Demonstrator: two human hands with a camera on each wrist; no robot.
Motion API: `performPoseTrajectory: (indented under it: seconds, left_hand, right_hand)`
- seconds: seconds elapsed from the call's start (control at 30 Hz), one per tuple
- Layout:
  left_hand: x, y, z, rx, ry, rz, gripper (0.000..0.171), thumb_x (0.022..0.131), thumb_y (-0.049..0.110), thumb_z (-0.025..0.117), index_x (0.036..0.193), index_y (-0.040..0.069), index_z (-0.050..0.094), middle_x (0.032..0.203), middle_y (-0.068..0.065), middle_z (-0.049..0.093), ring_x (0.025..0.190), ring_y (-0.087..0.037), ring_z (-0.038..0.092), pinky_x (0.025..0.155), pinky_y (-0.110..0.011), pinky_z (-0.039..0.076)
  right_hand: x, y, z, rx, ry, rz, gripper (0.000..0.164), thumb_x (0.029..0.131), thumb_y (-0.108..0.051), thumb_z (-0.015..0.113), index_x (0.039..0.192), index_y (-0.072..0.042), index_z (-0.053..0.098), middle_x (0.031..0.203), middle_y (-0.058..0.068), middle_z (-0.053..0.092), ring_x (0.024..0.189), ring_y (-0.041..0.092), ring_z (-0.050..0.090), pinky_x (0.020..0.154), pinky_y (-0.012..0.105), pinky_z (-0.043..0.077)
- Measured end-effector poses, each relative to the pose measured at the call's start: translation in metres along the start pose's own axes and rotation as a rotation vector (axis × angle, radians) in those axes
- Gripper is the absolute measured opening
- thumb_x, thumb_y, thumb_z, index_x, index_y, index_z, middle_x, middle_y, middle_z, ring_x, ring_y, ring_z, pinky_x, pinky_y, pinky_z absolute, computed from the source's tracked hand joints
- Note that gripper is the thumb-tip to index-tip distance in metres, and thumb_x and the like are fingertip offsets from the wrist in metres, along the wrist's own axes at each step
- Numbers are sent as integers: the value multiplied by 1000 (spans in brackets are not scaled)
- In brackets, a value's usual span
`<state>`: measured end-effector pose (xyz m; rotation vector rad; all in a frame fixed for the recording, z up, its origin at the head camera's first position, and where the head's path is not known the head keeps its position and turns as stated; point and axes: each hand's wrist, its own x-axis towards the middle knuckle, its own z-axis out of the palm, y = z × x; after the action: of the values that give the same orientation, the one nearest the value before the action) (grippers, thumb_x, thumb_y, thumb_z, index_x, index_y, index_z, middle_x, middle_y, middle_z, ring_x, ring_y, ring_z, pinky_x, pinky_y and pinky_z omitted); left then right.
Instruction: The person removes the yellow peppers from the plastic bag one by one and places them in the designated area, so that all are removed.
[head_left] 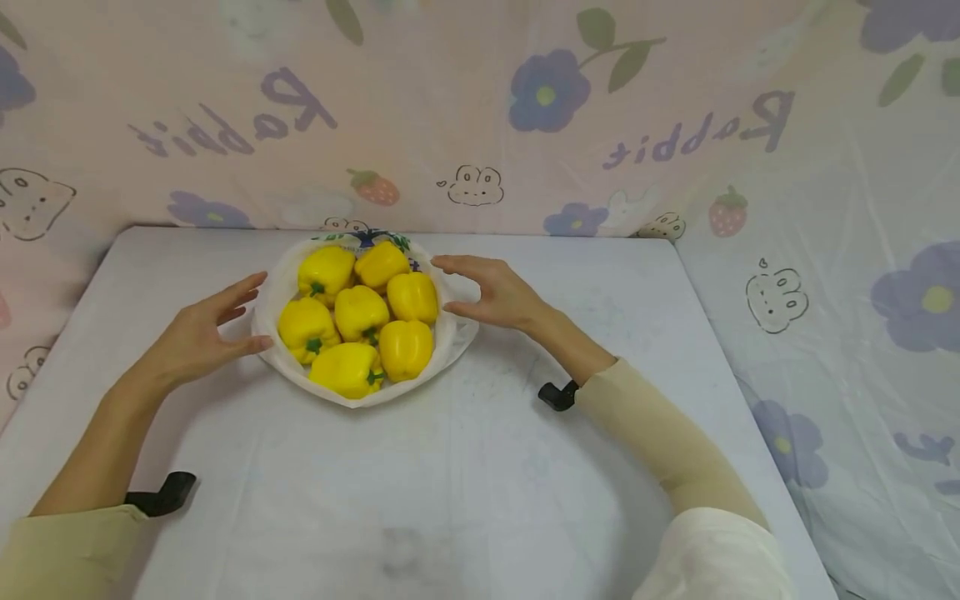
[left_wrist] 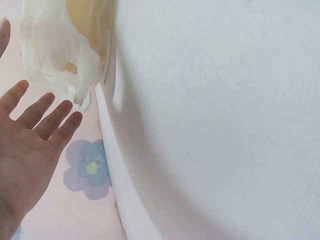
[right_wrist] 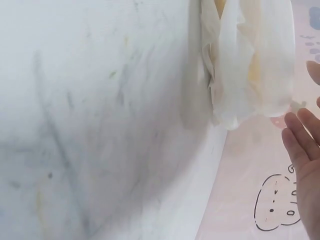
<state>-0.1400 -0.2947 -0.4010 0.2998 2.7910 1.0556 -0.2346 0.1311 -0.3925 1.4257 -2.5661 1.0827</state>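
A white plastic bag (head_left: 354,401) stands on the table with its mouth rolled wide, a dark blue and green print showing at its far rim. Inside it lie several yellow bell peppers (head_left: 362,313). My left hand (head_left: 201,333) is held beside the bag's left side, fingers extended and holding nothing; its thumb tip is close to the rim, and whether it touches cannot be told. On the right, my right hand (head_left: 498,292) faces the bag, thumb and fingers apart and nothing in them. Both wrist views show the bag's crumpled wall (left_wrist: 50,45) near the spread fingers.
The white table (head_left: 420,492) carries faint dark smudges. Behind it hangs a pink cloth (head_left: 420,108) printed with flowers, rabbits and strawberries. A black wrist mount (head_left: 168,493) sticks out by the left sleeve, another black mount (head_left: 557,397) by the right.
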Motion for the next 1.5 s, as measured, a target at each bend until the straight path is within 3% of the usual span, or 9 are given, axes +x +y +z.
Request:
performPoseTrajectory:
  seconds: [0.27, 0.5, 0.77, 1.17, 1.5]
  left_hand:
    - [3, 4, 2, 6, -39, -39, 96, 86, 40, 77, 160, 31, 17, 157, -26, 30, 131, -55, 39, 100, -69, 37]
    - [7, 8, 3, -1, -63, -53, 95, 86, 42, 77, 160, 32, 18, 161, -21, 24, 133, -54, 38, 101, -69, 35]
    - [9, 7, 4, -9, -76, -66, 95, 86, 42, 77, 160, 33, 18, 161, -22, 23, 134, -53, 36, 103, -70, 31]
    - [9, 9, 6, -42, -95, -66, 95, 86, 43, 77, 160, 32, 18, 159, -25, 23, 135, -55, 35, 102, -72, 30]
    - [11, 8, 8, -34, -95, -77, 94, 86, 41, 77, 160, 30, 20, 159, -26, 23, 135, -54, 35, 104, -70, 29]
  right_hand:
    - [12, -2, 8, 9, -41, 19, 58, 87, -17, 78, 139, -4, 56, 140, 6, 58, 122, 21, 56, 97, 27, 49]
    - [17, -2, 13, -49, -48, 52, 61, 86, -25, 79, 141, -9, 56, 140, 3, 59, 110, 19, 54, 92, 28, 47]
    - [21, 3, 22, -69, -72, 79, 64, 84, -27, 81, 139, -6, 57, 140, 4, 58, 118, 18, 49, 98, 30, 40]
    - [25, 4, 28, -135, -165, 186, 73, 83, -42, 78, 146, -18, 51, 145, 1, 54, 123, 20, 43, 103, 35, 37]
    - [32, 3, 26, -116, -272, 238, 77, 85, -40, 76, 151, -20, 44, 149, 0, 50, 136, 23, 41, 116, 40, 29]
